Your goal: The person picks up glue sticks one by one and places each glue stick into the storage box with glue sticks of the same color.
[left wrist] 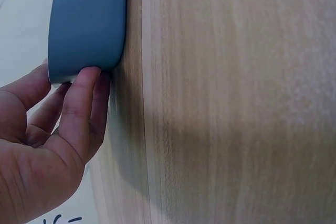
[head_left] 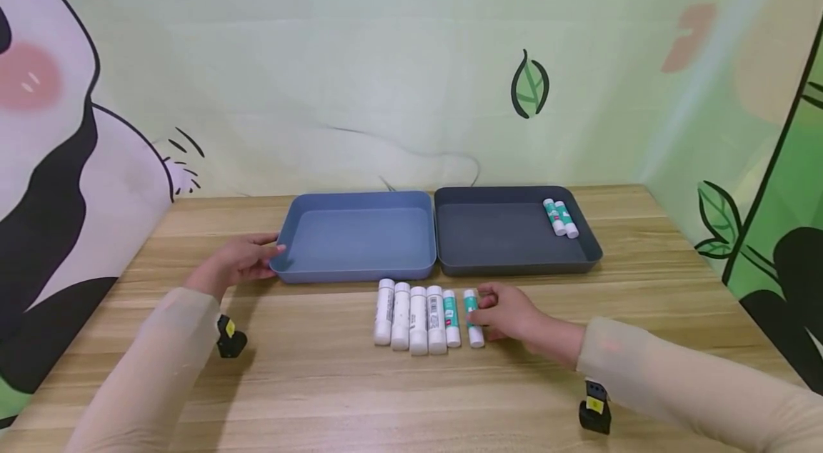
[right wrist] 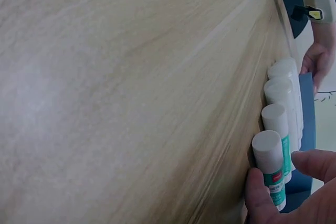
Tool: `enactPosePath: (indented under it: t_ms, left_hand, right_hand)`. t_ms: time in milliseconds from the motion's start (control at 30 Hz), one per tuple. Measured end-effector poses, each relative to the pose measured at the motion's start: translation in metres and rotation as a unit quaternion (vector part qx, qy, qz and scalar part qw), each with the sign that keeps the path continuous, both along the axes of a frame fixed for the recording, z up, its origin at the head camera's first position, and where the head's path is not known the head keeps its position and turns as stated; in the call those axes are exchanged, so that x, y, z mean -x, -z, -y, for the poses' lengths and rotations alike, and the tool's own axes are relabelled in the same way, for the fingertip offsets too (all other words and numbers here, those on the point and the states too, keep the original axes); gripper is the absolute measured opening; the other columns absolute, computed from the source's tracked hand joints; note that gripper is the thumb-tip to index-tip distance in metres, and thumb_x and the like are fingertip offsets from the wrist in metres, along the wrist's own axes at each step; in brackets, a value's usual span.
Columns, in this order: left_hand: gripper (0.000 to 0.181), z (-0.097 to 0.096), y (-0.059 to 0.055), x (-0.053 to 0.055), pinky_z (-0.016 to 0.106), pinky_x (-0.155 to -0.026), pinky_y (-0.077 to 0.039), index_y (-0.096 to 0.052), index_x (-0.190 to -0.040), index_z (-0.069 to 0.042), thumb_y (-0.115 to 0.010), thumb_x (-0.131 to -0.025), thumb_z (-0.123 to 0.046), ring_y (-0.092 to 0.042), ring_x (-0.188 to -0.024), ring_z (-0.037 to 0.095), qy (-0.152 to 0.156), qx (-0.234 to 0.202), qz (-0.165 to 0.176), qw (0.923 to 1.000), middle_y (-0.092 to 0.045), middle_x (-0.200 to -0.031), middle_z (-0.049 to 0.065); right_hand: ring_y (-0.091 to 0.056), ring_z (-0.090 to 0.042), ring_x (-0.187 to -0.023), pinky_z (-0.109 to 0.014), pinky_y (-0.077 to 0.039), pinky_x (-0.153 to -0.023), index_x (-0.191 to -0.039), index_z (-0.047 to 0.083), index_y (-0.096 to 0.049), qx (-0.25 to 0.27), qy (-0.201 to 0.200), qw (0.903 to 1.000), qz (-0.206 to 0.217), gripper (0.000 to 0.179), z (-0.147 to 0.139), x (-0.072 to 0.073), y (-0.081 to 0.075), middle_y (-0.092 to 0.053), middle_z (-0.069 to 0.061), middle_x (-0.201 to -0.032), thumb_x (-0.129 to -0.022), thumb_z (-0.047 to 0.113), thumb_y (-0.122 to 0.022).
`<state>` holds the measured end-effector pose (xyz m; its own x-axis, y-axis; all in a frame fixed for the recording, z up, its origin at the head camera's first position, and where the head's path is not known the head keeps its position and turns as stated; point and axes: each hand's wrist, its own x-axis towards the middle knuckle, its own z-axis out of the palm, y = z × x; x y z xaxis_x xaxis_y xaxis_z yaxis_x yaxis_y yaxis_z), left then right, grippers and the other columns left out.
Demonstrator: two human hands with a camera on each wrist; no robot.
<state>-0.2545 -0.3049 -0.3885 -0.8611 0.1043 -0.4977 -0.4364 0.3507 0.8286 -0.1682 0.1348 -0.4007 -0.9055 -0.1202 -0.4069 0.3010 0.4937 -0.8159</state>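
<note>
My left hand [head_left: 241, 260] holds the left end of a blue tray [head_left: 360, 274]; in the left wrist view its fingertips meet the tray's end wall [left wrist: 89, 30]. To the right, my right hand [head_left: 511, 310] has thumb and fingers around a small green-and-white glue stick [head_left: 476, 336], which lies on the table. Another small glue stick [head_left: 451, 310] lies just left of it. Beside that is a row of several larger white tubes [head_left: 418, 321]. In the right wrist view, the held glue stick [right wrist: 268, 150] shows its white end, with finger and thumb on opposite sides.
A dark grey tray [head_left: 495, 231] stands against the blue one's right side. Two small green-and-white glue sticks [head_left: 561, 217] lie in its right part. The wooden table [head_left: 321, 396] runs back to a printed cloth backdrop [head_left: 257, 81].
</note>
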Motion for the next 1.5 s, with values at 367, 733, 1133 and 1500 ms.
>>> enactPosePath:
  t_ms: [367,733,1133,1500]
  left_hand:
    - [0.069,-0.0012,-0.0008,0.0022,0.016,-0.075,-0.060,-0.017,-0.163,-0.004,-0.055,-0.107,-0.018,-0.059,-0.075,0.003,-0.002,0.006,-0.004,1.0000,-0.057,-0.082,-0.008]
    - [0.068,-0.0020,-0.0008,0.0000,0.016,-0.074,-0.060,-0.018,-0.163,-0.005,-0.054,-0.107,-0.017,-0.059,-0.075,0.003,-0.003,0.006,-0.006,1.0000,-0.058,-0.082,-0.007]
    - [0.068,-0.0019,-0.0010,0.0003,0.017,-0.075,-0.060,-0.018,-0.163,-0.005,-0.054,-0.107,-0.019,-0.059,-0.075,0.004,-0.004,0.015,0.002,0.9999,-0.057,-0.083,-0.006]
    - [0.070,0.0006,0.0001,0.0006,0.016,-0.074,-0.060,-0.016,-0.163,-0.004,-0.055,-0.107,-0.019,-0.061,-0.075,0.001,-0.009,0.000,0.007,0.9999,-0.061,-0.082,-0.010]
  right_hand:
    - [-0.058,-0.022,-0.095,-0.029,-0.060,-0.063,-0.146,-0.010,-0.046,-0.031,-0.020,0.9986,-0.037,0.071,0.0014,0.0012,0.0034,-0.055,-0.014,-0.109,-0.085,0.005,-0.078]
    - [-0.056,-0.021,-0.087,-0.025,-0.055,-0.057,-0.140,-0.004,-0.054,-0.053,-0.034,0.9958,-0.067,0.065,0.0041,0.0004,0.0035,-0.055,-0.012,-0.100,-0.080,0.001,-0.079]
    - [-0.060,-0.023,-0.083,-0.027,-0.058,-0.057,-0.137,-0.004,-0.053,-0.037,-0.029,0.9976,-0.051,0.063,0.0032,0.0014,0.0040,-0.056,-0.017,-0.104,-0.079,-0.005,-0.078]
    - [-0.060,-0.021,-0.079,-0.031,-0.062,-0.062,-0.138,-0.004,-0.050,-0.020,-0.031,0.9990,-0.025,0.062,0.0042,0.0018,-0.0043,-0.055,-0.015,-0.103,-0.082,-0.006,-0.076]
